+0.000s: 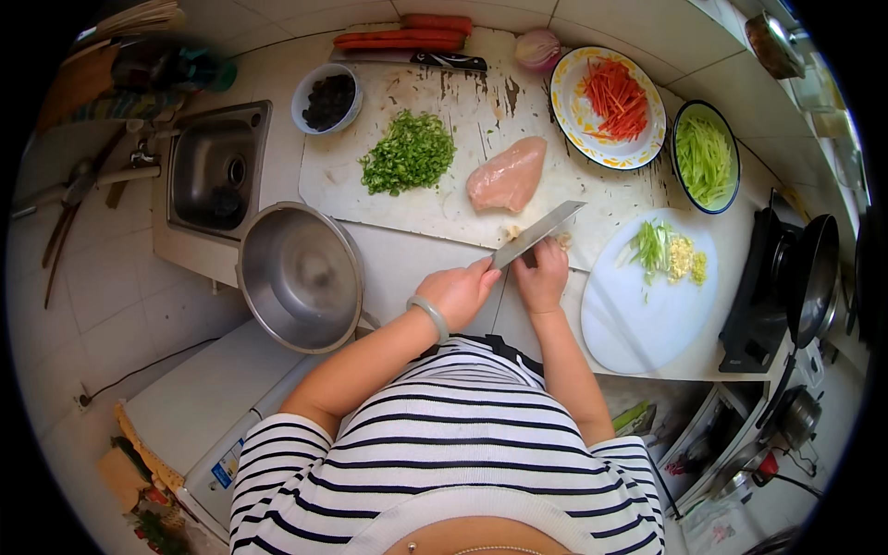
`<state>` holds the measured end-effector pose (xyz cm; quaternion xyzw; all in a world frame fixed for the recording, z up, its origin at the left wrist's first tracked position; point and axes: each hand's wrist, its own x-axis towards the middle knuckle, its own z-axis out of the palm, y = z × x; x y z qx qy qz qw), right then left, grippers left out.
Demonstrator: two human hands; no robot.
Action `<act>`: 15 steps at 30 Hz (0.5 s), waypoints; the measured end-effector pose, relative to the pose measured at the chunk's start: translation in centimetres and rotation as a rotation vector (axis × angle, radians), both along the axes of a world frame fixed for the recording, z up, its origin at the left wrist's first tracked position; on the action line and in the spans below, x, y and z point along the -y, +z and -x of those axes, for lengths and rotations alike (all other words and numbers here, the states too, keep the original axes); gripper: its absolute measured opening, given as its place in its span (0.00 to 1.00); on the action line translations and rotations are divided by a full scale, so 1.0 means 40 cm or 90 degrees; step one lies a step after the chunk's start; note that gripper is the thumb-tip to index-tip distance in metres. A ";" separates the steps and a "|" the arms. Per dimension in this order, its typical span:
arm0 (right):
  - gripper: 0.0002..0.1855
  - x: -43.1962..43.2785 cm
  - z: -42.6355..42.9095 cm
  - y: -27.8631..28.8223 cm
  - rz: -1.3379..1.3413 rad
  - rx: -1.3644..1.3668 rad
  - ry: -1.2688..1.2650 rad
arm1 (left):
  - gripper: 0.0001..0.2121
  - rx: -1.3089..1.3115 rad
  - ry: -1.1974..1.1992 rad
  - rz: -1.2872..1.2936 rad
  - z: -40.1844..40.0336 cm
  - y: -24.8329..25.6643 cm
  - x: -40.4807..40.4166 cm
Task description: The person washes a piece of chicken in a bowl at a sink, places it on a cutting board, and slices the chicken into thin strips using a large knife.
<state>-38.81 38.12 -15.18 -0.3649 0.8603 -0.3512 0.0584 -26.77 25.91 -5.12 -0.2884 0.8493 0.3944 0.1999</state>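
Observation:
My left hand point(458, 295), with a pale bangle at its wrist, is closed around the handle of a kitchen knife point(544, 232). Its blade slants up and right over the front edge of the white board point(333, 201). Just right of the blade, my right hand point(544, 274) has its fingers bent at that edge, beside small pale yellowish pieces point(564, 241); whether it grips any is hidden. More such bits point(513, 232) lie left of the blade. Behind the knife rests a raw chicken breast point(506, 177), and left of that a pile of chopped green vegetable point(408, 152).
Around the board are a bowl of dark pieces point(329, 103), carrots point(402, 40), a second knife point(451, 61), an onion point(538, 50), a plate of carrot shreds point(562, 118) and a bowl of green shreds point(704, 163). A steel basin point(298, 277) stands left, an oval cutting board point(645, 333) right.

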 end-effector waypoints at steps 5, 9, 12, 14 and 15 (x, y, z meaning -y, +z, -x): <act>0.12 -0.006 -0.013 0.016 -0.009 0.022 0.052 | 0.19 -0.029 0.008 -0.008 0.036 -0.046 0.006; 0.12 -0.021 -0.038 0.010 0.123 0.330 -0.056 | 0.19 -0.247 0.070 -0.041 -0.006 -0.116 0.036; 0.12 -0.041 -0.042 -0.002 0.274 0.553 -0.187 | 0.20 -0.177 0.233 -0.259 -0.042 -0.095 0.036; 0.12 -0.039 -0.012 -0.005 0.412 0.590 -0.199 | 0.21 -0.185 0.300 -0.321 -0.061 -0.055 0.032; 0.11 -0.028 0.009 0.024 0.412 0.573 -0.191 | 0.21 -0.192 0.335 -0.350 -0.070 -0.038 0.033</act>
